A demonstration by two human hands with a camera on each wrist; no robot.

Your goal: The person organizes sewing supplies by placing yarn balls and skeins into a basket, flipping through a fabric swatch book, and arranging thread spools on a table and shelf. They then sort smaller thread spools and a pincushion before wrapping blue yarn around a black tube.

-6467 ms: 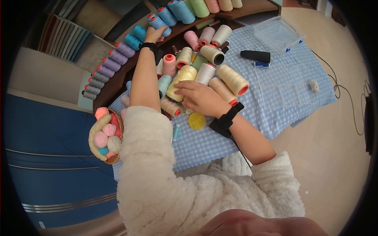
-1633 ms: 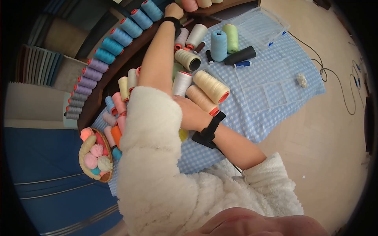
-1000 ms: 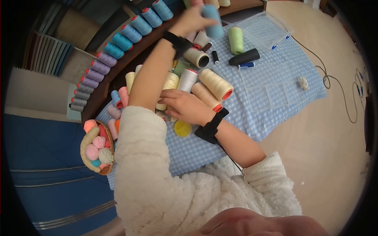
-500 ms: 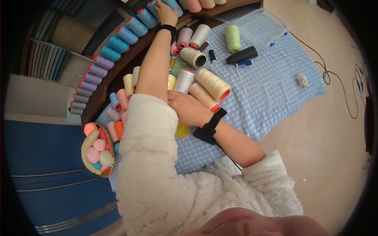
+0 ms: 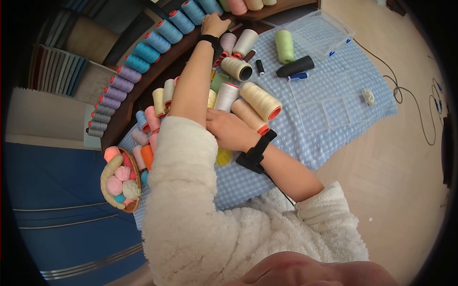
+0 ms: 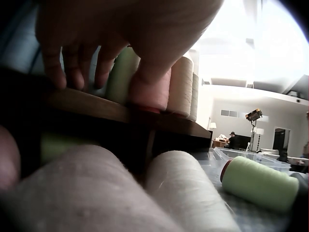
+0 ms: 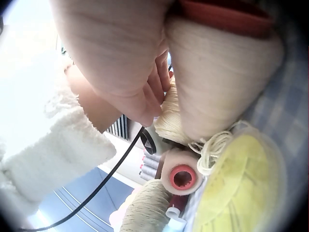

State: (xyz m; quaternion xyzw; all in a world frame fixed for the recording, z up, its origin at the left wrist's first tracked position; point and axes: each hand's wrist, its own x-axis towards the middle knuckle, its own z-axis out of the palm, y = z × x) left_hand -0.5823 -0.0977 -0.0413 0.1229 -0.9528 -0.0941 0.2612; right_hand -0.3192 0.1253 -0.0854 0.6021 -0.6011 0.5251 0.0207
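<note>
My left hand is at the front edge of the shelf, just below the row of blue thread cones. In the left wrist view the fingers of that hand hang down by the shelf edge, the thumb in front of a pink cone; nothing shows in its grasp. My right hand lies over the pile, partly behind the left forearm. Its relaxed fingers touch a pale yellow yarn cone, beside a peach cone. A light green cone stands on the checked cloth.
A dark cone, a blue marker and clear plastic boxes sit towards the right. White and cream cones lie mid-table. A basket of yarn balls stands at the left edge.
The blue cone that stood beside the green one was lifted by my left hand and is now among the shelf's blue cones. That hand has let go and moved right. The right hand has barely moved.
</note>
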